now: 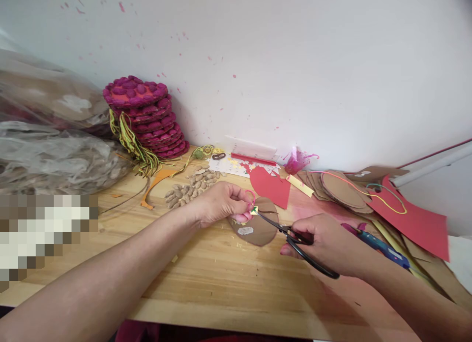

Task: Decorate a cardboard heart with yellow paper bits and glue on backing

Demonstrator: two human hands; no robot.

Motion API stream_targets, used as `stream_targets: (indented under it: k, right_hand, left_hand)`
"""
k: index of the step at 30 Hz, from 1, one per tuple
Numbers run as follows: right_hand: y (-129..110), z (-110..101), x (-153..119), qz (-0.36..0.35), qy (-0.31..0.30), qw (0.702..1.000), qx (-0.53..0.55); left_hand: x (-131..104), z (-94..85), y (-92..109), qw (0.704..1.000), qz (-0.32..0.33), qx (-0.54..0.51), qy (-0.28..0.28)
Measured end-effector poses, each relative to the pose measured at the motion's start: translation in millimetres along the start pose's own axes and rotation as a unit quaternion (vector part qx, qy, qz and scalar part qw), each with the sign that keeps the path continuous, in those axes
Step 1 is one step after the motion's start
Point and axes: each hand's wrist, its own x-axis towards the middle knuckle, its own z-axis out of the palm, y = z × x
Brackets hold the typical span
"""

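My left hand (pixel 221 202) pinches a small yellow-green scrap with a pink cord loop (pixel 251 196) over a brown cardboard disc (pixel 258 229) lying on the wooden table (pixel 206 278). My right hand (pixel 328 243) grips black scissors (pixel 295 236). The scissor blades point left and their tips touch the scrap at my left fingertips.
A stack of magenta discs (pixel 147 115) stands at the back left beside plastic bags (pixel 47 145). Peanut shells (pixel 191 184), red paper (pixel 271 187), more cardboard discs (pixel 339 187) with coloured cords, a red sheet (pixel 416 219) and a blue glue gun (pixel 383 246) lie around.
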Motion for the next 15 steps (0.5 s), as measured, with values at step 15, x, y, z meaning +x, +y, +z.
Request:
stream_targets:
  k: [15]
  right_hand:
    - [-11, -1, 2, -0.03, 0.031, 0.996, -0.077]
  left_hand:
    - [2, -3.0, -2, 1.0, 0.015, -0.007, -0.005]
